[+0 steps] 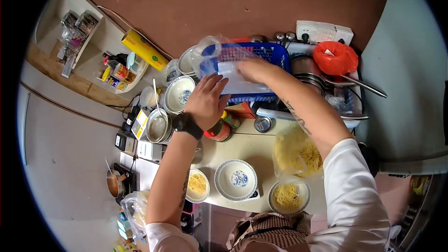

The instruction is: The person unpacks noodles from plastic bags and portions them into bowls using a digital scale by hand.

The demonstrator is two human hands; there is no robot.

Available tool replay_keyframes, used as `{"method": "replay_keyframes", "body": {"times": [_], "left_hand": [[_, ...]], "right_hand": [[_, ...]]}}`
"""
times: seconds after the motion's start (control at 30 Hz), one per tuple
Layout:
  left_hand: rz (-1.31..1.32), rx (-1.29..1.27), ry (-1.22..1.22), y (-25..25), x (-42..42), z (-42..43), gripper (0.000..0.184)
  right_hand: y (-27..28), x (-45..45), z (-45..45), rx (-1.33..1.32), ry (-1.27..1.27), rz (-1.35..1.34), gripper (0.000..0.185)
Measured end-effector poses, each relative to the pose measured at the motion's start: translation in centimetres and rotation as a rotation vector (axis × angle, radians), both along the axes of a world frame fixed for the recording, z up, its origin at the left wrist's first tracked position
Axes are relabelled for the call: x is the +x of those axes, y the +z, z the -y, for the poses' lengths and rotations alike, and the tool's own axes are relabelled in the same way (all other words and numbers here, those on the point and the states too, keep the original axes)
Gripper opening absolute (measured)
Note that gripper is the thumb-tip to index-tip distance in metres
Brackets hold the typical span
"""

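My left hand, with a dark watch on the wrist, is at the near left edge of a clear plastic bag. Its fingers are stretched out and the thumb stands apart from them. Farther right, my right hand is over the same bag, fingers curled; what they hold is hidden. The bag lies in a blue plastic basket, with something whitish inside it. Below my hands, an empty patterned bowl stands between a bowl of noodles and another noodle bowl.
A bag of noodles lies under my right forearm. Patterned bowls and a strainer stand at left. A red-capped bottle is near my left wrist. Pots and a red bag are at right.
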State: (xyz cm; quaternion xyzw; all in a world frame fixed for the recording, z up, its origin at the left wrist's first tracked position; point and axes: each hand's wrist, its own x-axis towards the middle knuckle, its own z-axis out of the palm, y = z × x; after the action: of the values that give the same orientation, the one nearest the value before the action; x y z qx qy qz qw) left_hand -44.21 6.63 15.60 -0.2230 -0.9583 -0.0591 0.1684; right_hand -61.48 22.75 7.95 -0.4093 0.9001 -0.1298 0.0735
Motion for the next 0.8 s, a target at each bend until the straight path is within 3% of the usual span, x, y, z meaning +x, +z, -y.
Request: {"method": "replay_keyframes", "body": {"times": [0.1, 0.17, 0.23, 0.33, 0.43, 0.53, 0.57, 0.6, 0.63, 0.7, 0.8], "left_hand": [[0.032, -0.138, 0.119, 0.0, -1.5, 1.1, 0.034], [0.182, -0.188, 0.260, 1.4, -2.1, 1.0, 0.031], [0.126, -0.250, 0.261, 0.6, -3.7, 0.7, 0.030], [0.257, -0.277, 0.286, 0.7, -5.9, -1.4, 0.031], [0.278, -0.163, 0.307, -1.3, -8.0, -0.5, 0.029], [0.238, -0.031, 0.314, -1.6, -9.1, 0.0, 0.036], [0.249, -0.010, 0.340, -1.8, -9.0, 0.5, 0.040], [0.210, 0.006, 0.293, -1.9, -9.3, 1.0, 0.033], [0.211, 0.042, 0.296, -1.9, -9.6, 1.3, 0.029], [0.217, 0.110, 0.291, -2.0, -9.9, 0.8, 0.022], [0.510, 0.033, 0.183, -2.8, -11.2, -0.5, 0.021]], "right_hand": [[3.2, 0.8, -3.3, -0.163, -0.044, 0.098, 0.016], [5.6, 2.1, -6.4, -0.268, -0.034, -0.020, 0.013], [6.3, 2.4, -6.9, -0.272, 0.007, -0.021, 0.018], [3.6, 1.4, -4.2, -0.343, 0.109, 0.002, 0.029], [-4.7, -0.4, 1.8, -0.620, 0.044, -0.155, 0.030], [-0.7, -0.9, 0.9, -0.091, 0.017, 0.047, 0.029], [2.9, 0.7, -1.6, -0.137, -0.048, 0.188, 0.026], [3.3, 0.1, -2.6, -0.053, 0.050, 0.097, 0.018], [5.0, 0.9, -4.8, -0.150, 0.028, 0.089, 0.018], [7.9, 2.7, -8.7, -0.059, 0.033, 0.093, 0.020], [9.0, 5.2, -11.6, 0.149, -0.105, -0.006, 0.019]]}}
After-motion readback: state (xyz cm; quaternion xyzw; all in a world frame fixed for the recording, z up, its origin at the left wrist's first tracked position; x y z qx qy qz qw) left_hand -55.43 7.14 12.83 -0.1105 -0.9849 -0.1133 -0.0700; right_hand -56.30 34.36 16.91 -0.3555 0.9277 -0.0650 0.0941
